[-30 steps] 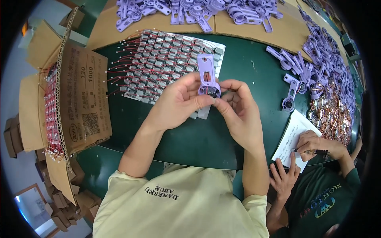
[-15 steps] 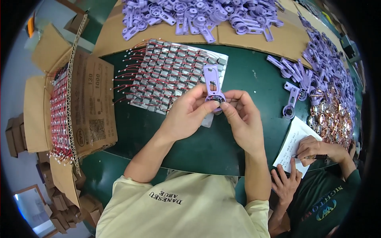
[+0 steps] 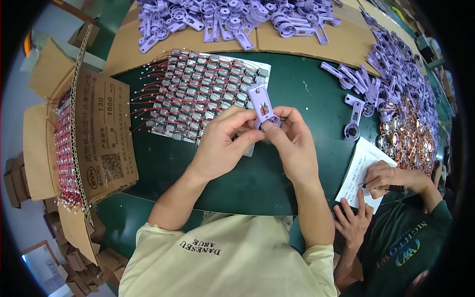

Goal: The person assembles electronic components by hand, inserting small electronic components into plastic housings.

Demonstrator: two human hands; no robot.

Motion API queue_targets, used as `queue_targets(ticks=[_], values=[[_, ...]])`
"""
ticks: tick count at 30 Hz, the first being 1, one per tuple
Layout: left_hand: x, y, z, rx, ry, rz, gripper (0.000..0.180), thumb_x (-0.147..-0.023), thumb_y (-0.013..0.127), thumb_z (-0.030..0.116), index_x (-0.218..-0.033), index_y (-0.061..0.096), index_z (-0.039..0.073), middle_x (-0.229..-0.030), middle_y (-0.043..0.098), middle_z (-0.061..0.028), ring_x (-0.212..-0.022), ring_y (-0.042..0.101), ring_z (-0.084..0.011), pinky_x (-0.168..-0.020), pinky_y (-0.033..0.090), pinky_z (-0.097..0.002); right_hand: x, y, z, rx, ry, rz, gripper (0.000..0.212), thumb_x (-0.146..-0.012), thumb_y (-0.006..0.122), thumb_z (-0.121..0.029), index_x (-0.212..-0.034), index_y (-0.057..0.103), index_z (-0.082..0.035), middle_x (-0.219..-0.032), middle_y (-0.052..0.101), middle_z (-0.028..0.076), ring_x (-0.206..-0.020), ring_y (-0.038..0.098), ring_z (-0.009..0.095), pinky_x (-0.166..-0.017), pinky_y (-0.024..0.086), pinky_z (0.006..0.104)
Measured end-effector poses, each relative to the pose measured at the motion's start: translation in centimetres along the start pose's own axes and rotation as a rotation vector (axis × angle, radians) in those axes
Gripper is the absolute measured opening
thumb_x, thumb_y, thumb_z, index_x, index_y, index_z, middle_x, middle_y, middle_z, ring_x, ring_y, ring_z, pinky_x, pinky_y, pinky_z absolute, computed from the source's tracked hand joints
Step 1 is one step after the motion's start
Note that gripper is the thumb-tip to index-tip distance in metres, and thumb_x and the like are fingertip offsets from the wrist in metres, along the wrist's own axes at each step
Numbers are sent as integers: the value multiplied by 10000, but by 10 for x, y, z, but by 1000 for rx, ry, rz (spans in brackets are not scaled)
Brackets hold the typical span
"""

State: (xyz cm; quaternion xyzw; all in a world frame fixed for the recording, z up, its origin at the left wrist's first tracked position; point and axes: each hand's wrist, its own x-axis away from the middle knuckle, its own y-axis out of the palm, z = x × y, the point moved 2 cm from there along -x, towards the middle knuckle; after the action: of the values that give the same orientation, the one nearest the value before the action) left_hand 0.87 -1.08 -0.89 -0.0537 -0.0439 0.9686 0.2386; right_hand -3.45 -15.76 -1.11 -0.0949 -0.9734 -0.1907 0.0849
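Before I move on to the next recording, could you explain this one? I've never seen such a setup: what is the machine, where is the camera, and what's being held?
There is no machine: a person works with bare hands. The view comes from a fisheye camera worn on their head, looking down, so straight edges bend.

The left hand and right hand together hold a purple part with a ring at its lower end.

On the green table lie rows of grey pieces with red wires. Beyond is a purple pile on cardboard; copper-coloured pieces lie to the right. There, another person's hand holds a pen to paper.
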Motion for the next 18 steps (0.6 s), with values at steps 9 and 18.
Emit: queue_targets(ticks=[9,18], values=[[2,3,6,-215,101,-41,312,-805,702,-8,-1111,639,-7,-923,575,-64,-838,625,-145,-763,521,-264,-4,-8,5,-67,16,-31,189,-920,598,-54,-1077,519,14,-963,603,48,-847,570,87,-760,466,227],[1,1,1,236,-37,1,245,-859,671,-8,-1089,592,-42,-1016,539,-52,-915,615,-122,-818,523,-251,1,-1,-1,-15,-37,-149,246,-926,599,-17,-1144,489,14,-996,586,49,-873,568,93,-768,470,238]])
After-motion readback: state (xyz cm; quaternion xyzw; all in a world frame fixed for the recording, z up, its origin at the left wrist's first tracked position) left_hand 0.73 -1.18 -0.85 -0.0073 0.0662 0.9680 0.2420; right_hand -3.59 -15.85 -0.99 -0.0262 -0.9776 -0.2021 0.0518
